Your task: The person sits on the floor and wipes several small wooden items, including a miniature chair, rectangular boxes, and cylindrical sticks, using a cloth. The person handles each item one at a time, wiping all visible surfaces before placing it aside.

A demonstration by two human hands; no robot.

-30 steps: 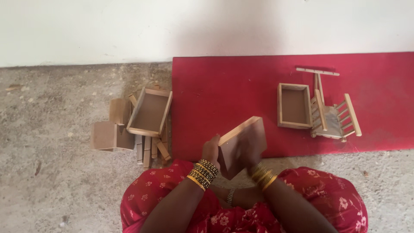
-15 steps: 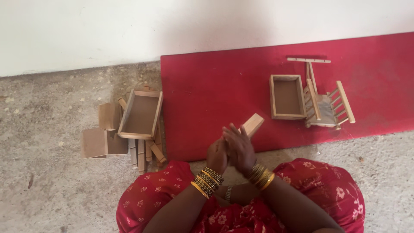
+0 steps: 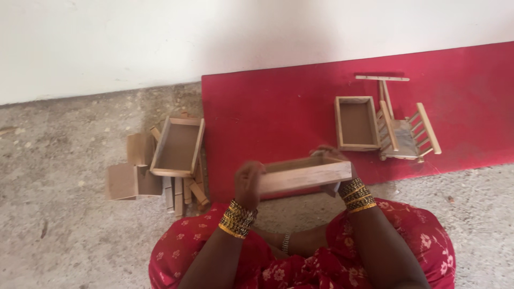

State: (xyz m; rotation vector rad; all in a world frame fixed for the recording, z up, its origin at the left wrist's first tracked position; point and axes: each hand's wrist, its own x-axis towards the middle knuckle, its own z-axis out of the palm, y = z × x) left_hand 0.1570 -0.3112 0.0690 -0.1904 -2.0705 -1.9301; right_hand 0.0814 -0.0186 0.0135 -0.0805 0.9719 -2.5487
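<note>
Seated on the concrete floor [image 3: 64, 241], a person holds a shallow wooden tray [image 3: 302, 175] level above the near edge of a red mat [image 3: 267, 112] — left hand [image 3: 248, 184] closed over 1 end, right hand [image 3: 334, 168] closed on the other. Gripping both ends evenly looks the surest way to keep it flat. 2 more trays [image 3: 178, 145] [image 3: 356, 123] and a small slatted wooden frame [image 3: 407, 134] lie nearby.
</note>
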